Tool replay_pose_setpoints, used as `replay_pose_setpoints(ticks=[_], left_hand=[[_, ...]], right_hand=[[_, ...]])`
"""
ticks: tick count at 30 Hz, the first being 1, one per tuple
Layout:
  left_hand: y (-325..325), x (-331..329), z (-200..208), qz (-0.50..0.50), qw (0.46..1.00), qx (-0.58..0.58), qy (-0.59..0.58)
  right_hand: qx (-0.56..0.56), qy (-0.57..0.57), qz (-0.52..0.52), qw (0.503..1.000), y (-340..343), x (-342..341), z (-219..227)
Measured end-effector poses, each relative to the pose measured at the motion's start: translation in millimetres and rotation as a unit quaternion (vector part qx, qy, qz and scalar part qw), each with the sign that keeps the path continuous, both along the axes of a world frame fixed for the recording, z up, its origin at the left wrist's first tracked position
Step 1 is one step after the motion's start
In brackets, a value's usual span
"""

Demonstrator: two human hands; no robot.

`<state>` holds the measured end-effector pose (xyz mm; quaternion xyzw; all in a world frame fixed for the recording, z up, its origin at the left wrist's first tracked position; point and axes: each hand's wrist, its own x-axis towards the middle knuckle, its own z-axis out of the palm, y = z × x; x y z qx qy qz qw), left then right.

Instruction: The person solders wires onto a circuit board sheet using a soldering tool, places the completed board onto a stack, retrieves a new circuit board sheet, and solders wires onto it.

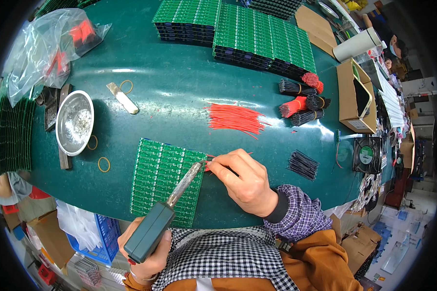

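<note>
My left hand (pixel 155 257) is wrapped round the dark green body of a soldering gun (pixel 150 233). Its metal barrel slants up to the right, with the tip at the right edge of a green circuit board panel (pixel 167 169), close to my right fingertips. My right hand (pixel 247 182) pinches a thin red wire (pixel 210 156) at that edge, near the upper right corner. Whether wire and board touch is too small to tell. Beyond the panel lies a pile of red wires (pixel 235 119); to the right of my hand is a bunch of black wires (pixel 303 165).
Stacked circuit boards (pixel 262 36) stand at the back, more (pixel 14 136) at far left. A metal bowl (pixel 59 128), a plastic bag (pixel 36 53) and a white-ended stick (pixel 124 99) are left. Tied wire bundles (pixel 301 104), a cardboard box (pixel 347 92) and a fan (pixel 367 154) sit right.
</note>
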<state>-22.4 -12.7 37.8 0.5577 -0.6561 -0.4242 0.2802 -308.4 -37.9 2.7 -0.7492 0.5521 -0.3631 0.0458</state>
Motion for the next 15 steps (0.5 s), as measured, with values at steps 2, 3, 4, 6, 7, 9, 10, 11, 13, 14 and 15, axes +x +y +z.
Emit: replay_pose_setpoints(ticks=[2,3,4,6,7,9,10,11,13,14,15], left_hand=[[3.6,2.6,-0.2,0.017,1.000,0.003,0.005],[4.9,3.5,-0.5,0.033,0.999,0.005,0.010],[5.6,4.7,-1.2,0.032,0.999,0.005,0.010],[6.6,7.3,-3.1,0.026,1.000,-0.002,0.006],[7.7,8.2,-4.1,0.026,1.000,-0.002,0.006],[9.4,9.3,-5.8,0.034,0.999,0.004,0.013],[9.7,9.1,-6.0,0.034,0.999,0.004,0.013],[10.3,8.5,-6.0,0.042,0.999,0.009,0.017],[11.2,7.3,-4.9,0.050,0.998,0.015,0.022],[11.9,7.1,-3.3,0.060,0.997,0.030,0.028],[12.4,6.9,-2.6,0.071,0.996,0.045,0.033]], right_hand=[[0.001,0.000,-0.001,1.000,-0.1,0.4,0.4],[0.000,0.000,-0.002,1.000,0.0,0.5,0.3],[-0.001,0.000,-0.003,1.000,0.1,0.4,0.2],[-0.001,0.000,-0.004,1.000,0.3,0.2,-0.5],[-0.001,0.000,-0.004,1.000,0.4,0.1,-0.7],[-0.001,0.001,-0.004,1.000,0.2,0.4,-0.1],[0.000,0.003,-0.005,1.000,0.1,0.6,0.2],[-0.001,0.003,-0.005,1.000,0.0,0.7,0.0],[-0.002,0.003,-0.006,1.000,0.1,0.9,-0.3],[-0.002,0.003,-0.005,1.000,0.0,1.1,0.0],[-0.002,0.003,-0.005,1.000,-0.1,1.3,0.3]])
